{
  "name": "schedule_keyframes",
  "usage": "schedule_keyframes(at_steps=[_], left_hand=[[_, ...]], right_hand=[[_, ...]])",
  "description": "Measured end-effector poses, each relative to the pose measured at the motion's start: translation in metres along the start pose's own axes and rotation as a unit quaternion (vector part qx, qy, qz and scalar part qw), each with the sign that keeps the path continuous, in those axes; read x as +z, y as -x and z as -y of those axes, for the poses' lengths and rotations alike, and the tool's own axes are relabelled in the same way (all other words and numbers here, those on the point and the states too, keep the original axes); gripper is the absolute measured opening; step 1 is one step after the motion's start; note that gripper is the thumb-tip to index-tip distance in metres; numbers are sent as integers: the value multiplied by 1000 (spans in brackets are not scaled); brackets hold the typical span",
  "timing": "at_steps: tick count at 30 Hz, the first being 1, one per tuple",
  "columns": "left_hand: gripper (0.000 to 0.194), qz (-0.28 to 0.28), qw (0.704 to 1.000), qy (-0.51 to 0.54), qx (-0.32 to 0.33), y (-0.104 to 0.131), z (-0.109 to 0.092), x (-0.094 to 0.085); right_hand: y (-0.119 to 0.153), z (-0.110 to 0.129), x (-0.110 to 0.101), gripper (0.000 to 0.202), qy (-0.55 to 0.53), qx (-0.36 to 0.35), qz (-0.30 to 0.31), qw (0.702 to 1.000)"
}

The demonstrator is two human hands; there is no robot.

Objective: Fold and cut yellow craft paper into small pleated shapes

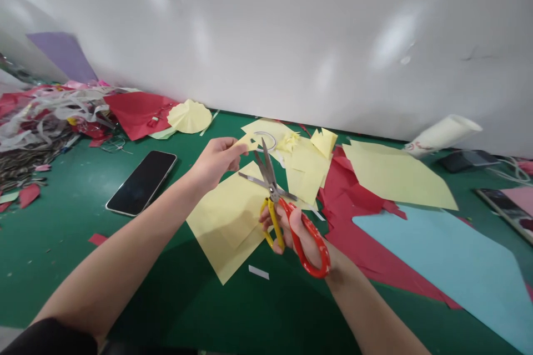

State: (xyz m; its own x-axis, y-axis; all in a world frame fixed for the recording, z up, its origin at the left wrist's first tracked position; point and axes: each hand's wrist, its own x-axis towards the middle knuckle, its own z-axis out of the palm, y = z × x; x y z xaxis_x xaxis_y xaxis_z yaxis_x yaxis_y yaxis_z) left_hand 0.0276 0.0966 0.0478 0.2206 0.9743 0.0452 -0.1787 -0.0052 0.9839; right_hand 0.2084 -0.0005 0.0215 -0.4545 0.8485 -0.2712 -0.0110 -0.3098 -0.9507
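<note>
My left hand pinches a small piece of yellow paper between thumb and fingers. Scissors with one red and one yellow handle are gripped in my right hand. Their blades stand apart, tips pointing up close to the pinched paper. Below both hands lies a larger yellow sheet with a smaller piece on top. A slim metal tool, partly hidden behind the scissors, rests across that sheet. Yellow scraps and a folded yellow piece lie just beyond my right hand.
A phone lies at left, near a heap of ribbons and wrapping scraps. At right are red paper, a light blue sheet, more yellow sheets and a paper roll. A white wall closes off the back.
</note>
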Motion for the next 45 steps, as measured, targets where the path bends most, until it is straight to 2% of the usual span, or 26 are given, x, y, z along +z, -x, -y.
schedule_keyframes(at_steps=[9, 16, 23, 32, 45], left_hand=[[26, 38, 993, -107, 14, 9, -5, 8], [28, 74, 987, -141, 15, 10, -6, 7], [25, 85, 985, -152, 17, 15, -8, 11], [26, 118, 987, -106, 30, 17, -8, 15], [24, 117, 975, -188, 27, 18, -14, 12]], right_hand=[[6, 9, 2, 50, 37, 0, 14, 999], [6, 8, 6, 50, 57, 6, 5, 998], [5, 3, 11, 51, 56, -28, -10, 998], [7, 5, 11, 46, 83, -43, -16, 995], [8, 3, 7, 52, 106, -46, -14, 993]])
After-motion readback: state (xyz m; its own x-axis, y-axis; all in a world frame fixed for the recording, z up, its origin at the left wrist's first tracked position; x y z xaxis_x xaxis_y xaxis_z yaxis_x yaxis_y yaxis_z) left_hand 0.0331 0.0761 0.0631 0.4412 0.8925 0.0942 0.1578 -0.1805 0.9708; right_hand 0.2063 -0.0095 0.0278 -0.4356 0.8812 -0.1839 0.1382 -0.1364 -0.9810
